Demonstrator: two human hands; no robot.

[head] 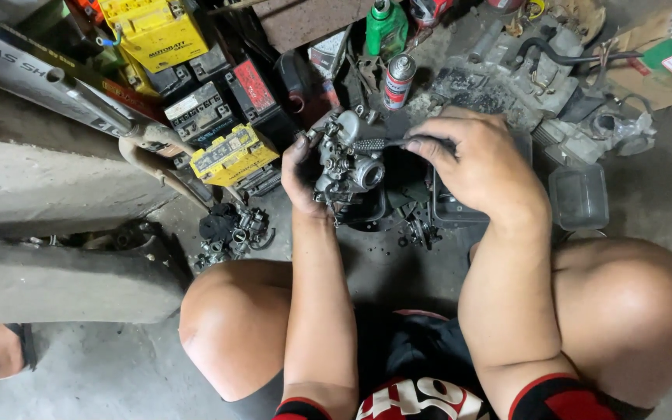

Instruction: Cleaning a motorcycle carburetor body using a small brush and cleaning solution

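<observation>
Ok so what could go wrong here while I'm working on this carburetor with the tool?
The left hand holds the carburetor up off the floor, so the tool in the right hand might slip toward those fingers. Small parts could drop into the clutter below. The spray can stands close enough to knock over.

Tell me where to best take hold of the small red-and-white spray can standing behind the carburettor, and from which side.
Probably grip the red-and-white spray can around its straight round middle, coming from above and the near side. It stands upright, and its body is free there, while a green plastic bottle and dark parts crowd behind it. The slim cap gives less hold.
</observation>
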